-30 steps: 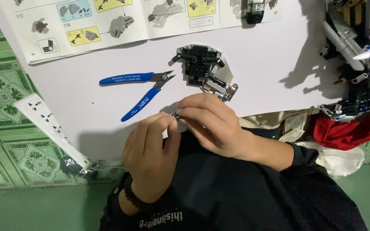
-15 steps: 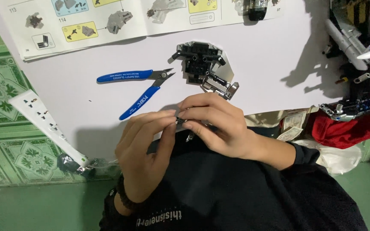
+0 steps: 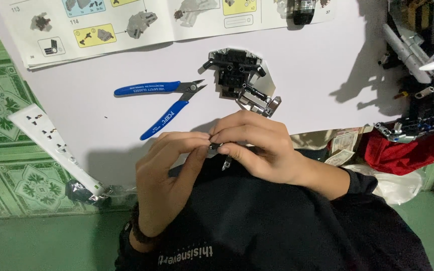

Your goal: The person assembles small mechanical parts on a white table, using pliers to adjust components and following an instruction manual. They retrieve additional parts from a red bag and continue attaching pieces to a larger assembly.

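Head view: both hands low, over the lap
Left hand [image 3: 169, 173]: fingers pinched on small dark part [image 3: 216, 147]
Right hand [image 3: 257, 145]: fingers closed on same part — joining unfinished, it seems
Grey-black subassembly [image 3: 239, 80]: on white surface [image 3: 317, 75], untouched
Blue cutters [image 3: 164, 98]: idle, beside it

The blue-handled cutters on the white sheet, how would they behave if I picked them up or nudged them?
The blue-handled cutters lie flat with handles splayed, so they would probably slide, not roll. The jaws look metal, so likely stiff and nose-heavy. The coated handles should grip well, though they may swing at the pivot when lifted by one handle.
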